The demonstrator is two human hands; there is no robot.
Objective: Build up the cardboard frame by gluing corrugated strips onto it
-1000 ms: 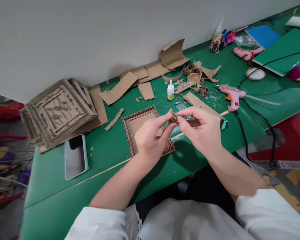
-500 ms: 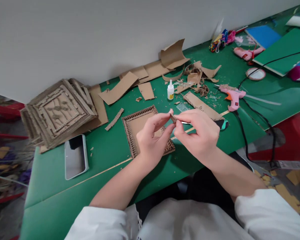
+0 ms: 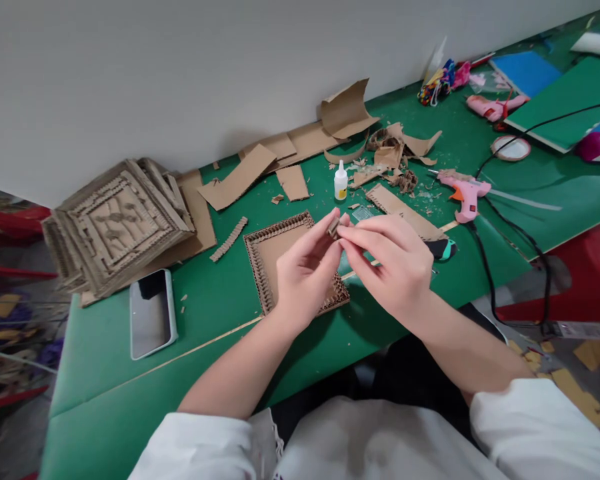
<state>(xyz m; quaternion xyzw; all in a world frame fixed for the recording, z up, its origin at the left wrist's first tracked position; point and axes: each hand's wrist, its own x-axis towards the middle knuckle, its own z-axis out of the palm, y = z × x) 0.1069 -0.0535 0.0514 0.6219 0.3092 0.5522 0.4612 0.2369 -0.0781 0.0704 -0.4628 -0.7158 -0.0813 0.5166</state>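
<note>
Between my fingertips is a small piece of corrugated cardboard [image 3: 333, 229], held up above the table. My left hand [image 3: 306, 272] pinches it from the left, and my right hand [image 3: 387, 260] grips its near right side with thumb and forefinger. Below my left hand lies a square cardboard panel [image 3: 275, 248] with a raised corrugated border; its right part is partly hidden by the hands. A loose corrugated strip [image 3: 229, 239] rests left of the panel. Beyond my hands stands a small white glue bottle [image 3: 341, 181]. The black and teal handle of a tool [image 3: 443, 249] shows past my right hand.
A stack of decorated cardboard panels [image 3: 120, 223] and a phone [image 3: 153, 313] lie at left. Cardboard scraps [image 3: 390, 150] spread along the wall. A pink glue gun [image 3: 465, 193] with a black cord lies at right, near a tape roll [image 3: 511, 147].
The cardboard piece has turned and shifted slightly left between my fingers. My right hand has moved a little left with it. The things on the table stay put.
</note>
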